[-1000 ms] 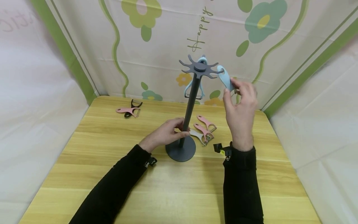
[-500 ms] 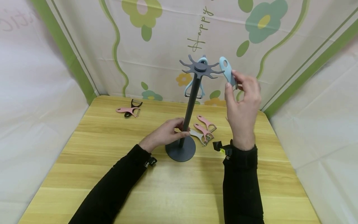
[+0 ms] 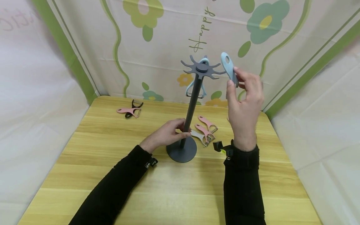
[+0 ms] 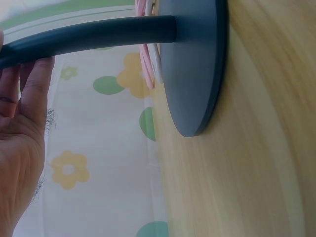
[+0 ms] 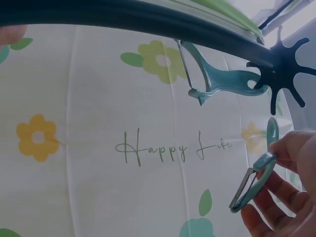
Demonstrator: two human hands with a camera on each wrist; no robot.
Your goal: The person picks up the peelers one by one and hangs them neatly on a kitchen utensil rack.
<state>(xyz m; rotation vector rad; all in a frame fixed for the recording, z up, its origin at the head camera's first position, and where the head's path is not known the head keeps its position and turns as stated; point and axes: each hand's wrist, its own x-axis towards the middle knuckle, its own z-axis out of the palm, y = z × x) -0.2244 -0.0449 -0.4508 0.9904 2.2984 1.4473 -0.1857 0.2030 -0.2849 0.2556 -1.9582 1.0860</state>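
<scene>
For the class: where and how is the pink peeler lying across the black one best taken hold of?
I'd pinch the pink peeler by its handle, coming from the left: that end juts out past the black peeler beneath, while the blade sits at the right end.

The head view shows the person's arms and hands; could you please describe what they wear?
The left sleeve and right sleeve are long and black. The left wrist device and right wrist device are small and dark, the latter showing a yellow patch. The left hand and right hand are gloveless.
</scene>
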